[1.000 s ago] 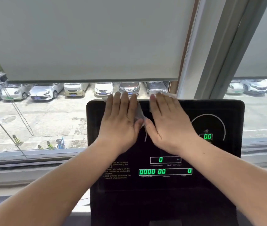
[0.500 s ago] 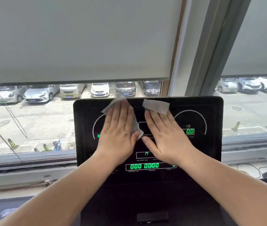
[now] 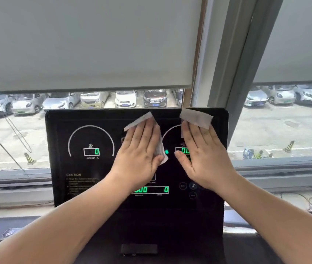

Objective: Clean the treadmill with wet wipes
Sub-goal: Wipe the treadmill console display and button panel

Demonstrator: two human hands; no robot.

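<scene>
**Two flat hands on the black glossy treadmill console**

The left hand lies flat on the upper middle of the panel. Its fingers are straight and close together, pressing a thin white rectangular wet wipe against the screen. One end of that wipe sticks out past the fingertips toward the top edge, and a corner shows between thumb and forefinger. The right hand lies just beside the left without touching it, equally flat with straight fingers. Its fingertips rest on a second white rectangular wet wipe that reaches almost to the console's top right edge. Neither hand curls round its wipe. Between the two thumbs glows a small green dot.

Left of the hands, a white arc gauge encloses a green-lit incline readout. Lower down, green digits show beside the left wrist, and white CAUTION text sits at the lower left. Behind the console a pale grey roller blind hangs partway down, and below it parked cars stand in a row outside
</scene>
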